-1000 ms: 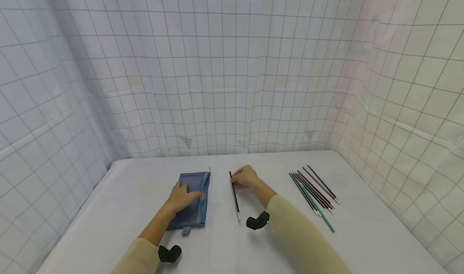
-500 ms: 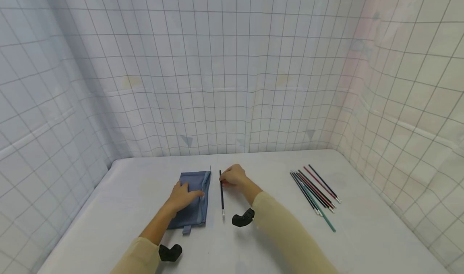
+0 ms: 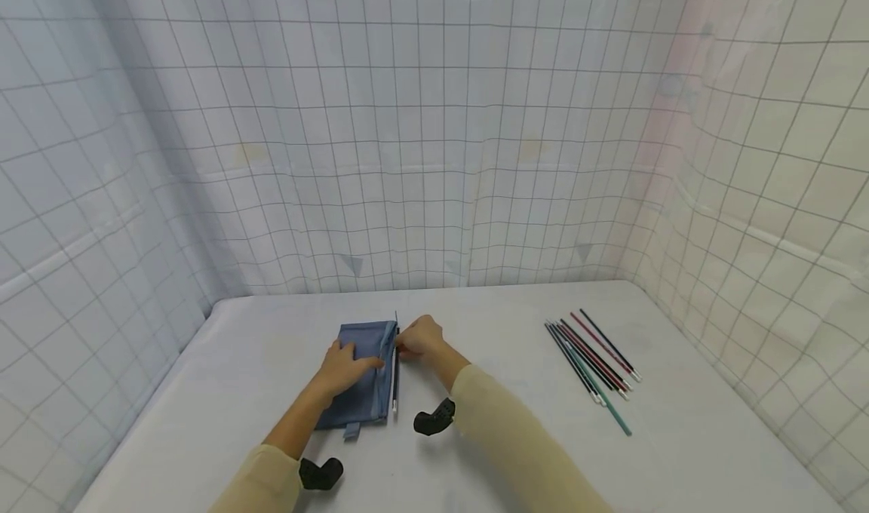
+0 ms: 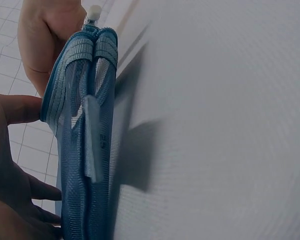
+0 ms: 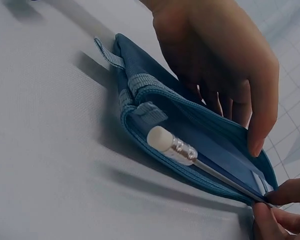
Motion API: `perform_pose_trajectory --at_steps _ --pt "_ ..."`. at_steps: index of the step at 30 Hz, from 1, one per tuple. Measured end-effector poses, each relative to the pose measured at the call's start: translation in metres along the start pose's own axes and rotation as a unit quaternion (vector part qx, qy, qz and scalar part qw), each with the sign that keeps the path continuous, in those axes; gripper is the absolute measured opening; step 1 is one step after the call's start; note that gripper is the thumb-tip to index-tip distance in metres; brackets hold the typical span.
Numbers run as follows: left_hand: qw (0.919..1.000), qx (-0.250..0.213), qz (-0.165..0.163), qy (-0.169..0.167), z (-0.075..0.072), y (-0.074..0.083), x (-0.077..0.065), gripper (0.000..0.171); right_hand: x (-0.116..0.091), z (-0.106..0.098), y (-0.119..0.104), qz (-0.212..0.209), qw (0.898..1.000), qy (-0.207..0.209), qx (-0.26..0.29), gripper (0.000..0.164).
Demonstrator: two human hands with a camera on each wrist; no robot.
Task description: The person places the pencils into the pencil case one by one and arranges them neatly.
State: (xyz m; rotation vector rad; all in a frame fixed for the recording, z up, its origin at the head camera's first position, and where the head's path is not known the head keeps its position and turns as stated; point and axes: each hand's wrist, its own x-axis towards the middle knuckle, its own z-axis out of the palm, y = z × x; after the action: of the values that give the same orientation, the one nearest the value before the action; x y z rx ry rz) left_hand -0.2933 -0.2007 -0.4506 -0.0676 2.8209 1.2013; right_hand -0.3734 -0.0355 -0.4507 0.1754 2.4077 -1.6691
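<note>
A blue zippered mesh pouch [image 3: 346,411] lies flat left of the table's middle. On top of it rests my left hand [image 3: 339,370], fingers spread, with the thumb touching the upper lip of the opening. The right wrist view shows the pouch's mouth [image 5: 190,120] gaping along its long side. My right hand [image 3: 421,336] pinches a dark pencil [image 3: 395,388] near its far end. That pencil lies along the opening, its white eraser [image 5: 160,138] and silver ferrule at the near end, just at the mouth. How much of it is inside cannot be told.
Several pencils [image 3: 591,362], black, red and green, lie in a loose bunch on the right of the white table [image 3: 502,302]. White gridded curtains [image 3: 434,158] stand behind and on both sides. A fabric tab [image 3: 351,430] sticks out from the pouch's near edge.
My right hand has moved left with the pencil, from the table's middle to the pouch's open side. The left hand and pouch have stayed in place.
</note>
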Motion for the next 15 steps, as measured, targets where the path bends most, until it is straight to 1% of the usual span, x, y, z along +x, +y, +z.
perform_pose_trajectory --at_steps 10,15 --pt "1.0000 -0.003 0.004 0.004 0.000 0.000 -0.002 0.091 -0.007 0.011 -0.006 -0.007 1.000 0.001 0.010 0.011" --pt "0.9999 -0.002 0.008 0.007 0.001 -0.001 -0.002 0.090 -0.009 0.013 -0.008 -0.005 1.000 0.018 0.012 0.013"
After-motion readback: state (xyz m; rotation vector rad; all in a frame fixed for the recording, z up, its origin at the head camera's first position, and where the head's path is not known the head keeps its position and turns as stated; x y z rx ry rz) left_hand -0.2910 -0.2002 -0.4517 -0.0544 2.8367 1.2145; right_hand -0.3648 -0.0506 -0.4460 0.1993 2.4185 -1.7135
